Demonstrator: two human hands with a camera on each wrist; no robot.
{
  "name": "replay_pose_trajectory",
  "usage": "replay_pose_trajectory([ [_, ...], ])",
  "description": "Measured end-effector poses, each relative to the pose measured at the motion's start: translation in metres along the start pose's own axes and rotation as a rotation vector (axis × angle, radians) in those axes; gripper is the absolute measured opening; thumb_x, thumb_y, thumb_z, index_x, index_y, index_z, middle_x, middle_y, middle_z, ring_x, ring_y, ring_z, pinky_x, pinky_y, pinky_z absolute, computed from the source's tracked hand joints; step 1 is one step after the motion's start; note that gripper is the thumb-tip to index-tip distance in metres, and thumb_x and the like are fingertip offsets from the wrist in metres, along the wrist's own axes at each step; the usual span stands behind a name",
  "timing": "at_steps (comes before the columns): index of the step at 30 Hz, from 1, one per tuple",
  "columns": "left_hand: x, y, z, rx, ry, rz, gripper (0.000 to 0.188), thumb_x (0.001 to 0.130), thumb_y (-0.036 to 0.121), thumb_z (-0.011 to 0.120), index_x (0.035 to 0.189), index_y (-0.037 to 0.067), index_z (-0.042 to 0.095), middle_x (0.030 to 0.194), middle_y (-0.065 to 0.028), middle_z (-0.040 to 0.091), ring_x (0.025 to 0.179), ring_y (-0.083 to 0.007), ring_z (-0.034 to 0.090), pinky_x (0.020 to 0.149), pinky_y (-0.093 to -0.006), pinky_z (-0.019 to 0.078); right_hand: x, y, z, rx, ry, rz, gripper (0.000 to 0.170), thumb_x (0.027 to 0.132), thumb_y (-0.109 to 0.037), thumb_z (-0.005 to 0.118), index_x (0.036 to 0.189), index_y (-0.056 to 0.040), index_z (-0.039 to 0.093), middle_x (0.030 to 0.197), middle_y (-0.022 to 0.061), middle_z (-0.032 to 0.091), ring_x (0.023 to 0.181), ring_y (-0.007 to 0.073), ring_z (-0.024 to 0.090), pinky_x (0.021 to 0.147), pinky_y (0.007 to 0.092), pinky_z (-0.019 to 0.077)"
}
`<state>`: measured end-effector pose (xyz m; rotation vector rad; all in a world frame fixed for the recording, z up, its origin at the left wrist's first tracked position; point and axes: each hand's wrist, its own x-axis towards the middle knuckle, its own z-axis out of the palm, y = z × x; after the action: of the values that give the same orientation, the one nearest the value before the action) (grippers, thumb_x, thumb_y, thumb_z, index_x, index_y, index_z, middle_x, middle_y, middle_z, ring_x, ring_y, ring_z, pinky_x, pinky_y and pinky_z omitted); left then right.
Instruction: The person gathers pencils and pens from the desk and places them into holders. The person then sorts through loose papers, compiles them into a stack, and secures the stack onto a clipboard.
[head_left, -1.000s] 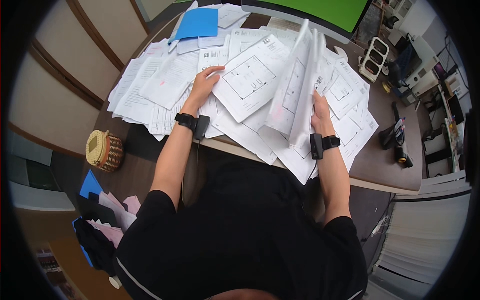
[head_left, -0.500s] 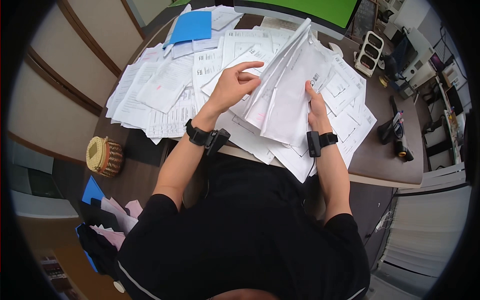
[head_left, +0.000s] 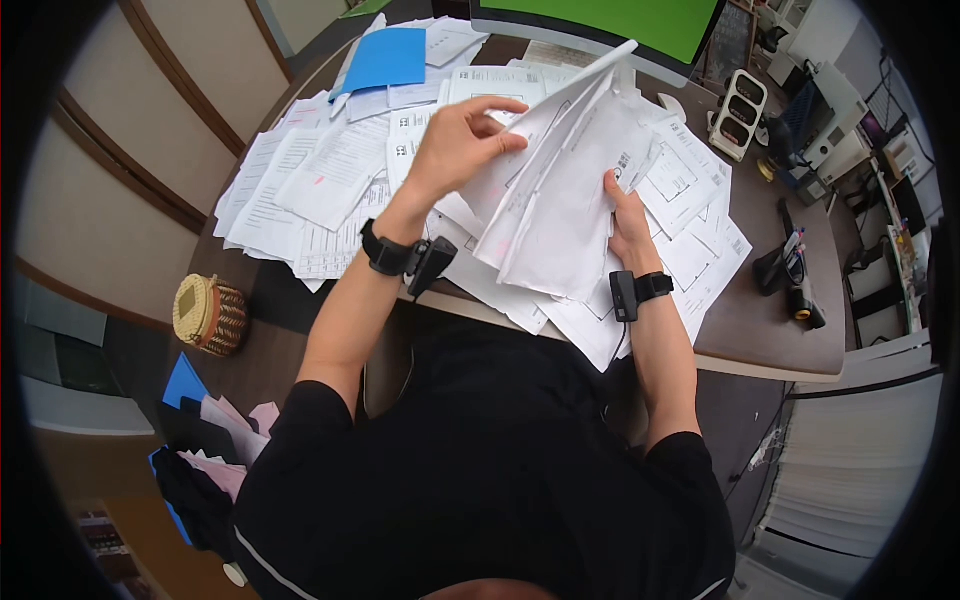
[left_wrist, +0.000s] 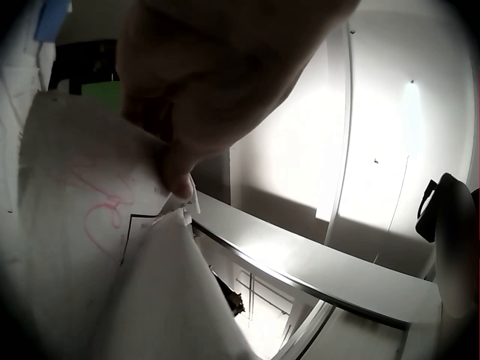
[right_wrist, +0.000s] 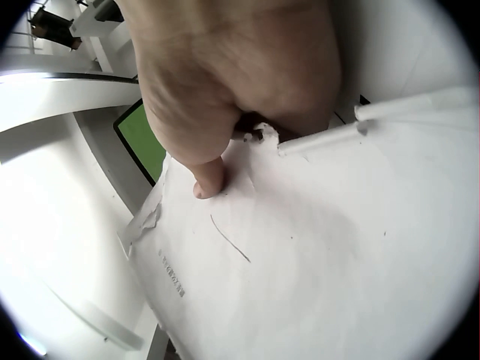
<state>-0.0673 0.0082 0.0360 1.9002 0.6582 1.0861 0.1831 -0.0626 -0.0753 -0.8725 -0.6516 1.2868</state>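
A loose bundle of printed sheets [head_left: 565,225] stands tilted up between the two hands. My right hand [head_left: 630,228] grips its right side, thumb laid over the white face of the front sheet; in the right wrist view the thumb [right_wrist: 210,180] presses near a crumpled edge. At the bundle's left edge, my left hand [head_left: 455,150] pinches a sheet, its thumb and fingers bent. Red handwriting [left_wrist: 105,202] shows on paper beside that hand in the left wrist view. Floor-plan drawings [head_left: 690,255] lie spread on the desk under and around the bundle.
Piles of printed papers [head_left: 275,195] cover the desk's left part, topped by a blue folder [head_left: 385,57]. A monitor [head_left: 610,30] stands at the back. Rightward are a white power strip [head_left: 738,115] and a pen holder [head_left: 775,265]. A woven basket [head_left: 208,315] sits at left.
My left hand has left a floor-plan sheet at the left and moved right to the bundle's edge, spreading the sheets a little. My right hand keeps its grip; the bundle has tilted to show its white face.
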Motion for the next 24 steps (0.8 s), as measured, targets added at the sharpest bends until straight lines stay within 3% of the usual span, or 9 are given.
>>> replay_pose_trajectory([
  [4,0.014,0.008,-0.025,0.04,0.044,0.06,0.027,0.078,0.009,0.07,0.106,0.006,0.068,0.076,-0.0046,0.069,0.065,-0.0064,0.061,0.06,-0.0197,0.047,-0.002,0.004,0.001,-0.187,0.004,-0.027,0.058,0.087,-0.031,0.066,0.129,0.0009,0.042,0.118,0.0115,0.056,0.107,0.0218,0.056,0.091,0.0347,0.0479],
  [12,0.012,-0.007,-0.067,0.29,0.068,0.006,0.031,0.081,0.012,0.066,0.111,0.009,0.066,0.082,-0.005,0.068,0.066,-0.0083,0.061,0.06,-0.0216,0.0471,0.015,0.012,-0.023,-0.054,-0.027,-0.045,0.056,0.087,-0.032,0.066,0.126,0.0019,0.045,0.116,0.0107,0.057,0.105,0.0198,0.055,0.09,0.0328,0.0472],
  [14,0.01,-0.007,-0.067,0.211,0.028,-0.02,0.032,0.083,0.007,0.065,0.115,0.004,0.063,0.088,-0.0032,0.066,0.075,-0.0072,0.06,0.066,-0.0192,0.0469,0.012,0.014,-0.027,-0.022,-0.02,-0.026,0.055,0.088,-0.033,0.065,0.126,0.002,0.046,0.115,0.0107,0.058,0.105,0.0195,0.056,0.09,0.0331,0.0473],
  [16,0.012,-0.017,-0.068,0.128,0.027,-0.01,0.032,0.084,0.007,0.064,0.116,0.004,0.063,0.088,-0.0033,0.065,0.076,-0.0073,0.06,0.067,-0.0192,0.0473,0.015,0.013,-0.028,0.003,0.007,-0.103,0.051,0.089,-0.032,0.063,0.123,0.0019,0.048,0.113,0.0105,0.059,0.103,0.0192,0.058,0.089,0.0333,0.0487],
  [19,0.009,-0.016,-0.068,0.029,0.018,-0.032,0.033,0.085,0.007,0.064,0.117,0.002,0.061,0.089,-0.0036,0.065,0.078,-0.0076,0.06,0.071,-0.0193,0.0479,0.012,0.008,-0.026,0.071,-0.048,-0.021,0.048,0.09,-0.031,0.062,0.123,0.0014,0.049,0.112,0.0101,0.061,0.101,0.0191,0.06,0.088,0.0329,0.0496],
  [24,0.009,-0.023,-0.068,-0.018,0.024,-0.084,0.034,0.086,0.008,0.063,0.119,0.001,0.06,0.092,-0.0041,0.065,0.081,-0.0083,0.06,0.073,-0.0196,0.0483,0.012,0.005,-0.023,0.067,-0.038,-0.052,0.047,0.09,-0.031,0.061,0.123,0.0009,0.049,0.112,0.0098,0.061,0.1,0.0188,0.06,0.088,0.0319,0.0501],
])
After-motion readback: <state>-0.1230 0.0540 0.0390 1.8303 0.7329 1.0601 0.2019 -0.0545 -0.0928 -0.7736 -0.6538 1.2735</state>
